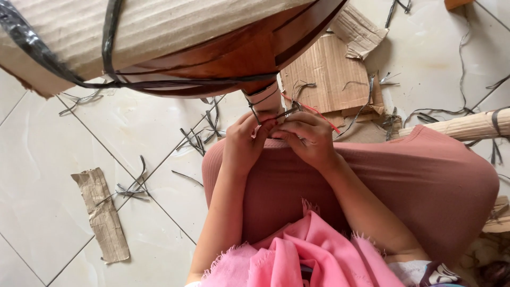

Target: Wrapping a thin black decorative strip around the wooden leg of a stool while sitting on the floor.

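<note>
Both hands meet just above the person's knees, at the foot of a wooden furniture leg (264,101) wrapped in pale corrugated card and bound with dark plastic strapping (255,104). The left hand (245,139) has its fingers curled shut, pinching the strap where it loops round the wrapped leg; the right hand (308,137) is likewise closed, gripping a thin tool with a red handle (324,117) whose dark tip points at the same loop. The strap looks flat, narrow and stiff, light in weight but springy, so it is likely to be slick and to flick back when released; it is best held close to the loop, flat between thumb and forefinger, where the left hand has it. Above, at the far left, the larger wooden piece (234,56) is padded with corrugated cardboard (159,26) under more black strapping. Cut strap offcuts (197,139) lie scattered over the white tiled floor (48,175), with a torn card strip (103,215) at the near left and a bigger cardboard sheet (324,72) at the far right. A pink cloth (297,255) lies across the person's lap.
</note>
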